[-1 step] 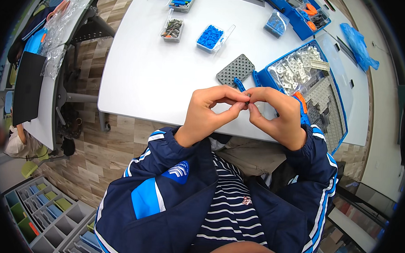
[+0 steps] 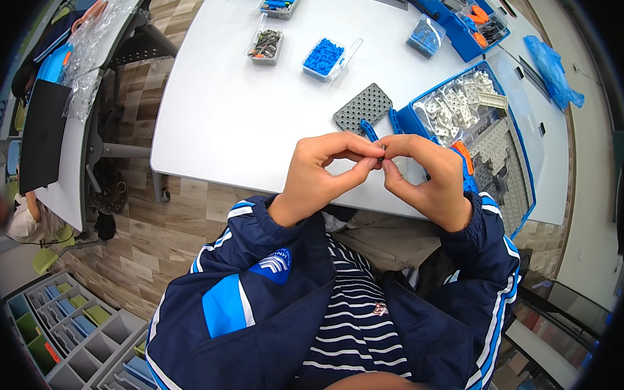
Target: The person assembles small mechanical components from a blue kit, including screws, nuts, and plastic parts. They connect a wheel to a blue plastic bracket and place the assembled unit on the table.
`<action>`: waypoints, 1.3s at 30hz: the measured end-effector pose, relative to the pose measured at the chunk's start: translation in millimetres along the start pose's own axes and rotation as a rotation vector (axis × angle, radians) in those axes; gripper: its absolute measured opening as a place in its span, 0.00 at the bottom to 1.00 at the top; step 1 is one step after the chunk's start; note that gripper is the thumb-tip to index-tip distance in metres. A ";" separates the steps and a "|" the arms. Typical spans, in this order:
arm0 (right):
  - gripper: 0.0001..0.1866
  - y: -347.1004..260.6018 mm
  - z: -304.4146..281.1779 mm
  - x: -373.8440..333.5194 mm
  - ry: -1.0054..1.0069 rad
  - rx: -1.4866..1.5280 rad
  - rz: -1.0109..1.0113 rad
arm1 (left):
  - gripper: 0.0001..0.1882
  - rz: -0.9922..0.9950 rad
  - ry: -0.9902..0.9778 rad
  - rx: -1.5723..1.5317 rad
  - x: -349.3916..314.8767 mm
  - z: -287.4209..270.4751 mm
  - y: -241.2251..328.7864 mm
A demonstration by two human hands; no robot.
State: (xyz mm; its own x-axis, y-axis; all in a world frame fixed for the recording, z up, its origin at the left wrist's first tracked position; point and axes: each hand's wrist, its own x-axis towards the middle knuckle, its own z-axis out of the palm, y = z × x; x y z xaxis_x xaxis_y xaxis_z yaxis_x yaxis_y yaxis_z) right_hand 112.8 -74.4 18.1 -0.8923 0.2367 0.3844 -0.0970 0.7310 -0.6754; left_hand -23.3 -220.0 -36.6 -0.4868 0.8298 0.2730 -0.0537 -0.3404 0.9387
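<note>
Classroom-type workspace: white table [image 2: 218,116] under fingers [image 2: 348,144], parts tubs [image 2: 315,74] beyond; second desk [image 2: 72,149], tray cabinet [image 2: 123,319] well left.

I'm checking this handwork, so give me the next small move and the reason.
I'd probably ease the right grip back slightly while the left grip holds the small dark piece. Both pinch it with fingertips close together near the edge of the white table, hiding most of it, so its shape can't be judged.
</note>
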 end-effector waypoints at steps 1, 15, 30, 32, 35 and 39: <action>0.11 0.1 -0.4 0.6 -0.006 0.003 -0.008 | 0.09 -0.014 0.003 0.006 0.2 -0.7 0.1; 0.12 -1.7 1.2 1.2 0.004 -0.047 -0.073 | 0.10 0.047 -0.015 0.013 -4.2 -0.4 -3.3; 0.15 1.0 -1.2 1.3 -0.024 -0.051 -0.060 | 0.10 -0.028 -0.049 0.012 -7.5 -1.3 1.2; 0.13 1.5 2.5 0.5 -0.017 -0.074 -0.028 | 0.10 -0.022 -0.043 0.029 -6.5 -1.6 0.5; 0.12 2.2 5.6 -2.4 -0.058 -0.127 -0.019 | 0.09 -0.019 -0.039 0.038 -5.7 -2.1 -1.2; 0.12 3.0 5.3 -6.1 -0.080 -0.135 -0.016 | 0.09 -0.041 -0.056 0.042 -8.0 -2.7 -3.0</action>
State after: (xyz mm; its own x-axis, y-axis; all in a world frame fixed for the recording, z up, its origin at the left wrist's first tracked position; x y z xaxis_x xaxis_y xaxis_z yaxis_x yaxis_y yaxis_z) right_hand 115.6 -77.1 10.4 -0.9240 0.1766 0.3391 -0.0560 0.8148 -0.5771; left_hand -21.6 -226.8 -42.2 -0.4357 0.8662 0.2447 -0.0356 -0.2883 0.9569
